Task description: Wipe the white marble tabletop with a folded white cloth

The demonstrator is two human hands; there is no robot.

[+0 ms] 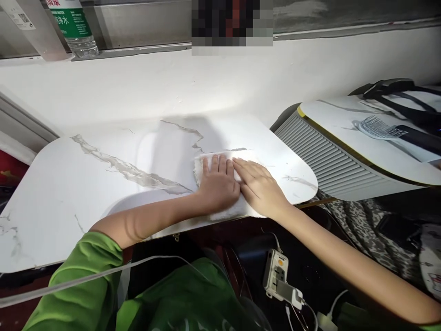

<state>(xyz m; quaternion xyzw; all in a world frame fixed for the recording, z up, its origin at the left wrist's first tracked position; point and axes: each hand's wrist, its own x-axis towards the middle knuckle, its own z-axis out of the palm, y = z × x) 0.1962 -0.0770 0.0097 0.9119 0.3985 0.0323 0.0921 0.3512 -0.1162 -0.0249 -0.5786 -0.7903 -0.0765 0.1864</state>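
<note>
A white cloth (227, 212) lies flat on the white marble-patterned table (138, 156), near its front edge and right of the middle. My left hand (219, 184) rests on the cloth's left part, palm down, with its fingers pointing away from me. Beside it, my right hand (258, 186) presses on the right part of the cloth, its fingers stretched out and slanting to the left. The two hands touch or nearly touch. Neither one grips the cloth.
Two bottles (77, 27) stand on the ledge at the back left. A ribbed cabinet (330, 161) on the right bears a hairbrush (386, 129) and black straps. Below the table's front edge are a power strip (276, 271) and cables; a white cord (86, 277) crosses the lower left.
</note>
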